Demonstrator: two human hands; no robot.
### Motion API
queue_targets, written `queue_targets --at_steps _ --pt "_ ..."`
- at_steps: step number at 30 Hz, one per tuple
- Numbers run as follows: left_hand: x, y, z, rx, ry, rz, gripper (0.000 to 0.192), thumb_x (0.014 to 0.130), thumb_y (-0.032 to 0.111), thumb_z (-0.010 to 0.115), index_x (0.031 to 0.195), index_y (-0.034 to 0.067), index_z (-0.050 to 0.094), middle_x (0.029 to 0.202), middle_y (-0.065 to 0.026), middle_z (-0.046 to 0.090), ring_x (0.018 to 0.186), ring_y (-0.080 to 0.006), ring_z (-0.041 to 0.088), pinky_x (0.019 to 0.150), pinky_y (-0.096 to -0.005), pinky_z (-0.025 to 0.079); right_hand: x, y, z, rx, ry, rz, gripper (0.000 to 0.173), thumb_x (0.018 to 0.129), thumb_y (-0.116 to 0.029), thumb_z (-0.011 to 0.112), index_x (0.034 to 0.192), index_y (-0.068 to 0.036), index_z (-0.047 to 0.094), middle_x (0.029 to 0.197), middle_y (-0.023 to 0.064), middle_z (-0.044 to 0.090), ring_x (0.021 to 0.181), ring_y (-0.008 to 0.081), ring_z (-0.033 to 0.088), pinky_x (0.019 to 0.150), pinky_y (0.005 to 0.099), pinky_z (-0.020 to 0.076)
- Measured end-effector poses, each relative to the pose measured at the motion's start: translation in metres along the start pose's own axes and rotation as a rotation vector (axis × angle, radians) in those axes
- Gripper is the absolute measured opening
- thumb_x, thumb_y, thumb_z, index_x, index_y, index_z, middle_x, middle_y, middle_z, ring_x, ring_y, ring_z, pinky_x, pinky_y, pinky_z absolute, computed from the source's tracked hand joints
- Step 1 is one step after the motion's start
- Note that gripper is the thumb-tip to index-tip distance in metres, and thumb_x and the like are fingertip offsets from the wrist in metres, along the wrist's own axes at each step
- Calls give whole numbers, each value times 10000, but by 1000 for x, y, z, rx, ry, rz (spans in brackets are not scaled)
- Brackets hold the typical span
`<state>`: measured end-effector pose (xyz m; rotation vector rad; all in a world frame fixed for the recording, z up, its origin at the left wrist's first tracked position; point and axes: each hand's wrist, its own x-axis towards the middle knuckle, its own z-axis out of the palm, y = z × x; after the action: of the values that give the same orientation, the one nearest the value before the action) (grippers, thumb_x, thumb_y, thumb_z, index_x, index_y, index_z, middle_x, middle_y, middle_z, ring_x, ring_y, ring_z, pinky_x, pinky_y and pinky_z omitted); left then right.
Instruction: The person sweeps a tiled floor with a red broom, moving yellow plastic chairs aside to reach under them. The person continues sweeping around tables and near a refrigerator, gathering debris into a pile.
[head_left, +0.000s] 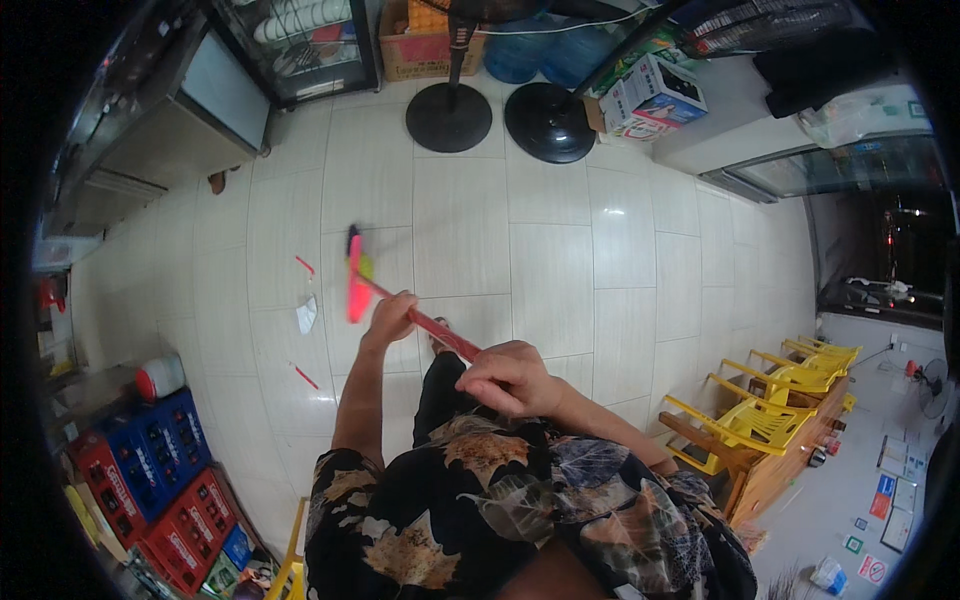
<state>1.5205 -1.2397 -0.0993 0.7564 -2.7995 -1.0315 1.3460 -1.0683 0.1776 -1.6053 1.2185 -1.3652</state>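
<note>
My left hand (390, 319) is wrapped around the lower part of a broom's red handle (444, 334). Higher up, near my body, my right hand (510, 379) grips the same handle by its upper end. The broom's pink head (355, 289), with dark and yellow-green bristles partly showing, is over the tiled floor just beyond my left hand. To the left of it lie a crumpled white paper piece (306, 315), a red strip (305, 265) and another red strip (304, 376).
Two round black fan bases (448, 118) stand ahead by a printed carton (651, 97). Stacked bottle crates (159, 454) are at the lower left. Yellow plastic chairs (765, 421) line a wooden table (787, 469) on the right. A glass-door cabinet (319, 91) stands upper left.
</note>
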Motion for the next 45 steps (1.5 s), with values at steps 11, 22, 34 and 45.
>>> queue_targets --at_steps 11,22,34,45 --pt "97 150 -22 -252 195 193 119 675 140 663 695 77 564 742 -116 565 715 -343 580 596 -438 458 12 -104 -137 -41 -107 -191 115 781 -138 714 817 -29 705 558 41 585 459 168 547 419 303 399" --pt "240 157 -3 -533 -173 236 213 729 203 677 718 47 533 759 -123 576 736 -296 575 641 -385 449 108 -16 -168 -314 -181 -299 76 811 -134 648 830 -61 648 685 70 632 586 257 617 523 329 472" --pt "175 -27 -25 -255 148 -80 184 660 204 682 715 73 565 738 -130 573 744 -315 594 608 -408 463 120 95 -176 84 88 162 117 895 -82 582 877 -12 674 703 58 642 547 92 544 496 227 408" --pt "284 31 -92 -464 401 223 218 788 146 647 691 38 485 733 -86 522 676 -245 540 597 -370 413 298 -33 -143 -182 -635 -245 234 781 -212 736 982 -96 704 606 50 628 481 160 584 447 277 432"
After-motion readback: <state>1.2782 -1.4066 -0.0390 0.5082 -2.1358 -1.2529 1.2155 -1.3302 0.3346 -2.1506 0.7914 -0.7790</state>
